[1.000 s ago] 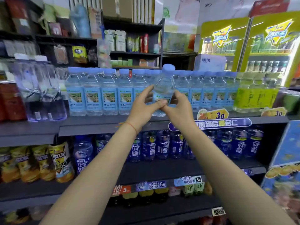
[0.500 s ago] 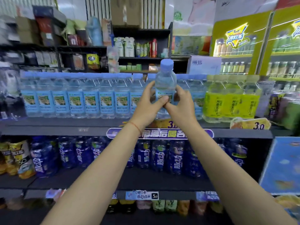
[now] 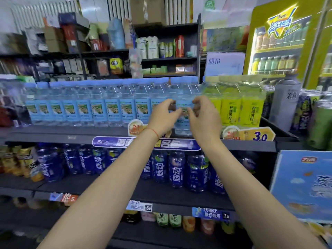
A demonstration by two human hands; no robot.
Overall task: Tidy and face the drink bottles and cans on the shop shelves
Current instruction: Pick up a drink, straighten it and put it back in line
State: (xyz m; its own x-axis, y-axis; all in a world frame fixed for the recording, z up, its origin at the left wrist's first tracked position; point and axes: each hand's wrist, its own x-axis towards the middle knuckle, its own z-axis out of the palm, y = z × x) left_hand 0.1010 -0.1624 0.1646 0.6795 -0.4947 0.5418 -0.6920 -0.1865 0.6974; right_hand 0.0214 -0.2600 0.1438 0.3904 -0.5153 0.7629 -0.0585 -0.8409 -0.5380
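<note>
My left hand point(image 3: 164, 116) and right hand point(image 3: 203, 117) both grip one water bottle point(image 3: 183, 123), fingers curled round its label. It stands upright on the top shelf point(image 3: 71, 133), between the water row point(image 3: 89, 108) and yellow bottles point(image 3: 233, 108).

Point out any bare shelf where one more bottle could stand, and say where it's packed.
Bare strips: the top shelf's front edge before the blue-label water bottles, left of the left hand; the middle shelf's front before the dark blue bottles. Packed: the water row runs straight into the yellow lemon soda bottles beside the right hand.
</note>
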